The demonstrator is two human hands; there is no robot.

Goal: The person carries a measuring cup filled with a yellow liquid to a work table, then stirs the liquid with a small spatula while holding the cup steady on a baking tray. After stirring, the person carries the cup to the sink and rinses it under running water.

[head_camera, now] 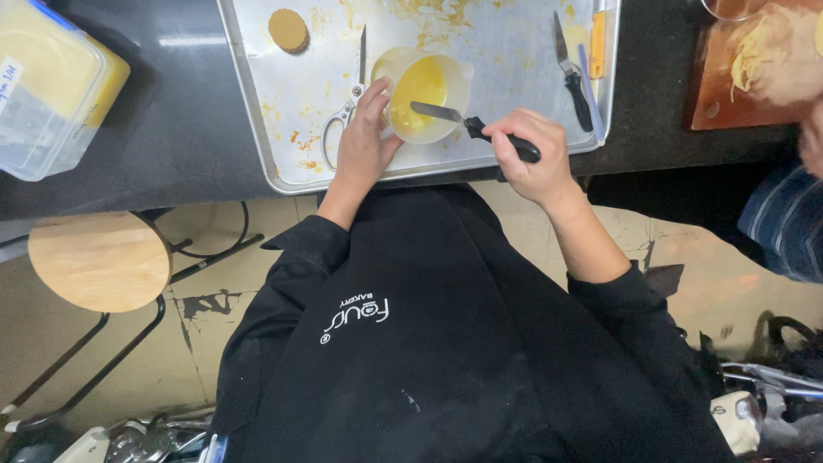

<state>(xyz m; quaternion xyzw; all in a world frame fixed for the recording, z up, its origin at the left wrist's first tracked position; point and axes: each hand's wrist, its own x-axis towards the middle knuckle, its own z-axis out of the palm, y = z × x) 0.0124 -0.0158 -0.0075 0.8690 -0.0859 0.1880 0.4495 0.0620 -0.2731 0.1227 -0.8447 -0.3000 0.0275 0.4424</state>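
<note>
**Knife in the cup**

The left hand (362,146) wraps its grip around a clear cup (424,93) of yellow liquid on the tray (514,51). The right hand (533,154) clasps a black-handled knife (463,122), blade dipped into the cup. Scissors (347,107) lie just beside the left hand; a brown disc (288,29) sits farther off on the tray.

We log: our left hand (364,146) steadying a clear plastic cup (424,93) of yellow liquid; our right hand (531,154) gripping a black-handled spatula (467,124), blade inside the cup; scissors (347,103) just beside, on a smeared metal tray (514,51).
</note>
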